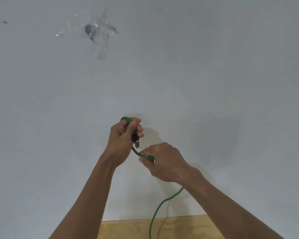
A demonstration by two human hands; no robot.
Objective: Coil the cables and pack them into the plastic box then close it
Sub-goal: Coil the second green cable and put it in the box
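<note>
Coiling in progress: green cable held between two hands before a pale wall

Holding position, left hand (123, 135): raised in front of a pale grey wall (197, 75), fingers and thumb curled round the green cable (136, 153). A short bend of the cable shows above the fist, beside the thumb. A dark plug with a gold-coloured tip (137, 141) hangs out of the lower side of the fist, pointing down toward the other hand.

Right hand (164, 162): lower and to the right, back of the hand toward the camera. Thumb and fingers pinch the cable where it leaves the left hand; the span between the two hands is short and slightly curved. How many turns lie inside the left fist cannot be told.

Cable, remainder: passes behind the right wrist, reappears below it and trails down in a loose curve across a light wooden surface (128, 230) to the bottom edge of the view.

Wall fitting: a small round metal hook (89, 30) at upper left, fixed under crossed strips of clear tape (102, 42). A small dark mark (4, 22) sits far left on the wall
</note>
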